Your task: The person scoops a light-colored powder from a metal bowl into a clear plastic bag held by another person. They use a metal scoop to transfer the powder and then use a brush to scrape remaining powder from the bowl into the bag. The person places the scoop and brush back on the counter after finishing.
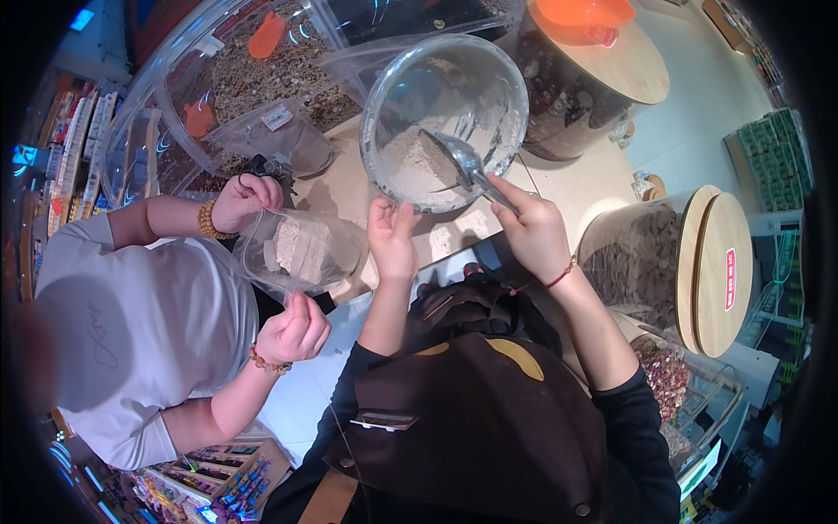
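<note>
A metal scoop (459, 157) is in my right hand (533, 226), gripped by its handle. Its head dips into the pale powder (412, 160) inside a round metal bowl (512, 85), and powder also clings to the bowl's inner wall. My left hand (395, 242) pinches the bowl's near rim between thumb and fingers, and the bowl tilts towards me. To the left, another person's two hands stretch a clear plastic bag (357, 242) by its mouth. Pale powder (304, 249) fills much of that bag.
Large clear jars with wooden lids, one jar (556, 111) behind the bowl and another jar (635, 262) at right, flank the wooden table (458, 229). Clear bins of grain (262, 82) with orange scoops (267, 36) stand at back left. A second bag (298, 144) sits beside the bowl.
</note>
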Demonstrator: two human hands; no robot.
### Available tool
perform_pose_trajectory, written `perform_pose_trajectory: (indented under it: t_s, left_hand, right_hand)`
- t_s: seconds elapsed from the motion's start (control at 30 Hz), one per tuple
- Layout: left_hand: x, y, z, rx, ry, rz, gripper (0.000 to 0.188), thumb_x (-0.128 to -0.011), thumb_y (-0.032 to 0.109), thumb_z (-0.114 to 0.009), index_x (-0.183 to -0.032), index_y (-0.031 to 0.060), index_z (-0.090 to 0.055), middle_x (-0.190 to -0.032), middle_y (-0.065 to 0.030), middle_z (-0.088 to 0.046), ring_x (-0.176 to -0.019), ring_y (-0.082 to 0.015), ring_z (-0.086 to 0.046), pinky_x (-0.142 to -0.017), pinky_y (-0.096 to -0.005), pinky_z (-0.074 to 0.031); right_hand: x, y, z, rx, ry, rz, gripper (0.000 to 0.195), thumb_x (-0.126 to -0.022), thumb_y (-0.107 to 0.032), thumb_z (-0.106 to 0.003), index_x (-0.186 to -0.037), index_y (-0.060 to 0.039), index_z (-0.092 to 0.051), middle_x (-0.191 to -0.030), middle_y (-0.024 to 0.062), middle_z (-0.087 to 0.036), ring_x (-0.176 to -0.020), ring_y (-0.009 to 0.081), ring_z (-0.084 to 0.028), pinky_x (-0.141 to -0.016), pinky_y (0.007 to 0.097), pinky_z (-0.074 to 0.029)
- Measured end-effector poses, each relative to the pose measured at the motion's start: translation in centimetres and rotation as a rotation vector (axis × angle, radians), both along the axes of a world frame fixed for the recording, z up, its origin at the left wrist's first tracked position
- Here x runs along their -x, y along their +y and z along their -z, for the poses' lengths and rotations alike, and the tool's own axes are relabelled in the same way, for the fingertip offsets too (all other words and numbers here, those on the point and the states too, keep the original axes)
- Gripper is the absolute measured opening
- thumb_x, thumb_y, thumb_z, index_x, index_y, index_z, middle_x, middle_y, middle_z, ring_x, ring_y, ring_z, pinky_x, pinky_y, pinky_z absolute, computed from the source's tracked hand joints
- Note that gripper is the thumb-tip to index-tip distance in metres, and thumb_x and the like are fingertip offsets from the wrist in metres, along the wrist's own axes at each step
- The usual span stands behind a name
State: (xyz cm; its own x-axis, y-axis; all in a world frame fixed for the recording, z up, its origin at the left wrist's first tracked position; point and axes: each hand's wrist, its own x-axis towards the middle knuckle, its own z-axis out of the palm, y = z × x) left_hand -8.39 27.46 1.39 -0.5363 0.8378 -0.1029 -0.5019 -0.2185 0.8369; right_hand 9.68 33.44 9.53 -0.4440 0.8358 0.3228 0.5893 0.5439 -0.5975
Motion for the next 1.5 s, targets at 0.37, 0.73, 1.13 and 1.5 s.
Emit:
perform_pose_trajectory:
  t_s: [0.37,0.73,1.13,1.5]
  left_hand:
    - [0.7,0.2,-0.5,-0.026,-0.097,0.025,0.011,-0.089,0.006,-0.053,-0.097,0.0069,-0.046,-0.094,-0.0030,-0.058,-0.084,-0.0111,-0.057,-0.074,-0.0264,-0.049]
    - [0.2,-1.3,-0.4,0.028,-0.151,0.077,0.009,-0.091,0.007,-0.050,-0.098,0.0045,-0.045,-0.096,-0.0073,-0.059,-0.093,-0.0163,-0.057,-0.082,-0.0349,-0.050]
    - [-1.1,-3.1,-0.2,0.133,-0.248,0.021,0.008,-0.089,0.003,-0.051,-0.091,0.0065,-0.044,-0.088,-0.0024,-0.053,-0.081,-0.0081,-0.053,-0.070,-0.0215,-0.047]
    - [0.1,-4.2,0.5,0.159,-0.249,-0.095,0.004,-0.091,0.005,-0.049,-0.092,0.0057,-0.046,-0.089,-0.0029,-0.055,-0.076,-0.0070,-0.053,-0.069,-0.0248,-0.051]
  right_hand:
    - [-0.6,-0.2,-3.1,-0.075,-0.276,-0.091,0.044,-0.077,-0.005,-0.058,-0.118,-0.0197,-0.057,-0.064,0.0076,-0.047,-0.054,0.0244,-0.053,-0.052,0.0341,-0.045]
    - [-2.7,0.2,-1.7,-0.014,-0.187,0.029,0.043,-0.076,-0.010,-0.059,-0.118,-0.0171,-0.057,-0.068,0.0085,-0.053,-0.058,0.0264,-0.056,-0.053,0.0356,-0.046]
    - [-1.0,-0.3,-0.4,0.026,-0.281,0.020,0.042,-0.080,-0.012,-0.056,-0.121,-0.0194,-0.053,-0.071,0.0095,-0.053,-0.063,0.0281,-0.057,-0.055,0.0372,-0.047]
    - [-2.7,-0.6,-0.3,0.388,0.423,0.040,0.039,-0.084,-0.007,-0.055,-0.123,-0.0080,-0.052,-0.074,0.0033,-0.055,-0.054,0.0155,-0.047,-0.051,0.0279,-0.040]
